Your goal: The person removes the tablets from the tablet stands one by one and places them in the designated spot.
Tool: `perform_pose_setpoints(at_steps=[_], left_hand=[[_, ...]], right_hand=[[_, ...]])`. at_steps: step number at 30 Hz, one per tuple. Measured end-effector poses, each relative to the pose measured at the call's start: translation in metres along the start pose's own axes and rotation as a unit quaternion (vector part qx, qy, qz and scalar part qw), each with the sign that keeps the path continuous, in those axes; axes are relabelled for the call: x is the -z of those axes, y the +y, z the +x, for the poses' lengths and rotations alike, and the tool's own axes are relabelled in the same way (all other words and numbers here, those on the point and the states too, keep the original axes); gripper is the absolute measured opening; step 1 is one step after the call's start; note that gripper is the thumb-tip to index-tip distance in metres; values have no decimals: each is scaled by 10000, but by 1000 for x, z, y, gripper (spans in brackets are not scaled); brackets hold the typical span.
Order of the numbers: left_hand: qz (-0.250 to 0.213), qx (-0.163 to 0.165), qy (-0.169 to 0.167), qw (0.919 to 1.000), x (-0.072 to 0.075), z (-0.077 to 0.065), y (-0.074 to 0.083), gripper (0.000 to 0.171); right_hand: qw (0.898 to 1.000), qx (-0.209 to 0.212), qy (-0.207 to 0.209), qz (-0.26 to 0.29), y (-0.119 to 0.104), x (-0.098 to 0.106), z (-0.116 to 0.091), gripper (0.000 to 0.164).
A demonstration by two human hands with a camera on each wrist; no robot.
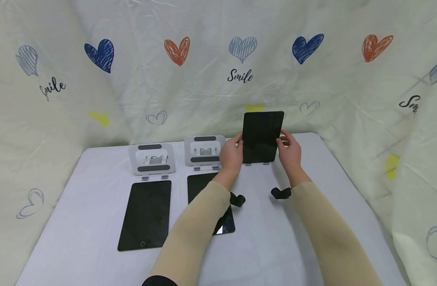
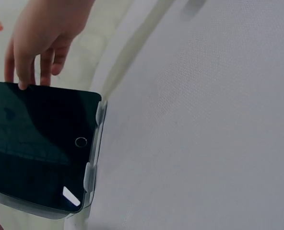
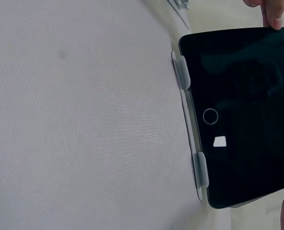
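Note:
Upright at the back right, a black tablet [image 1: 262,137] is held by its two side edges. The left hand [image 1: 232,155] pinches its left edge, thumb toward the front. On the other edge, the right hand [image 1: 289,153] grips with thumb and fingertips. The tablet's lower edge sits behind two small grey lips of a stand [image 3: 204,170], whose body is mostly hidden behind the tablet. In the left wrist view the tablet's home button [image 2: 81,142] faces out near those lips. Only fingertips of the left hand [image 3: 274,10] show in the right wrist view.
Two more grey folding stands, one at left [image 1: 135,159] and one in the middle [image 1: 189,149], stand along the table's back. A black tablet [image 1: 147,214] lies flat before the left stand. Another tablet [image 1: 200,184] lies partly under the left forearm. A printed curtain [image 1: 204,87] hangs behind.

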State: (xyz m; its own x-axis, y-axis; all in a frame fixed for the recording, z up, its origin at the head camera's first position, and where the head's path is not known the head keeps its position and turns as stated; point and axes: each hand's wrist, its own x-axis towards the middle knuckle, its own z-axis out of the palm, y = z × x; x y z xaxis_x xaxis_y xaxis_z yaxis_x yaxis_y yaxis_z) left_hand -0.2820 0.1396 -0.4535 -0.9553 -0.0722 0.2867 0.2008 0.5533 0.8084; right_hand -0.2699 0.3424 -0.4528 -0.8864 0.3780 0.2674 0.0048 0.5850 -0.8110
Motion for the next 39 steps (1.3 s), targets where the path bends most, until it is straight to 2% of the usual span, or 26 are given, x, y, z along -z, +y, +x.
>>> perform_pose_setpoints(at_steps=[7, 12, 18, 26, 32, 39], left_hand=[[-157, 27, 48, 9999, 6, -2, 1, 35], [-250, 54, -4, 9997, 14, -5, 3, 36], [-234, 33, -142, 9996, 21, -9, 3, 36], [-368, 117, -295, 9988, 26, -18, -2, 36], [-382, -24, -444, 9983, 31, -32, 0, 36], [-355, -71, -665, 9971, 35, -43, -6, 37]], right_hand=[[9998, -19, 1, 219, -9, 2, -4, 43], [9990, 4, -4, 456, -14, 4, -7, 43], [9987, 79, -113, 493, -14, 7, -11, 43], [9981, 15, -403, 475, -9, 13, -18, 43], [9960, -166, -714, 509, -9, 24, -27, 45], [9935, -226, -1044, 401, -10, 33, -39, 45]])
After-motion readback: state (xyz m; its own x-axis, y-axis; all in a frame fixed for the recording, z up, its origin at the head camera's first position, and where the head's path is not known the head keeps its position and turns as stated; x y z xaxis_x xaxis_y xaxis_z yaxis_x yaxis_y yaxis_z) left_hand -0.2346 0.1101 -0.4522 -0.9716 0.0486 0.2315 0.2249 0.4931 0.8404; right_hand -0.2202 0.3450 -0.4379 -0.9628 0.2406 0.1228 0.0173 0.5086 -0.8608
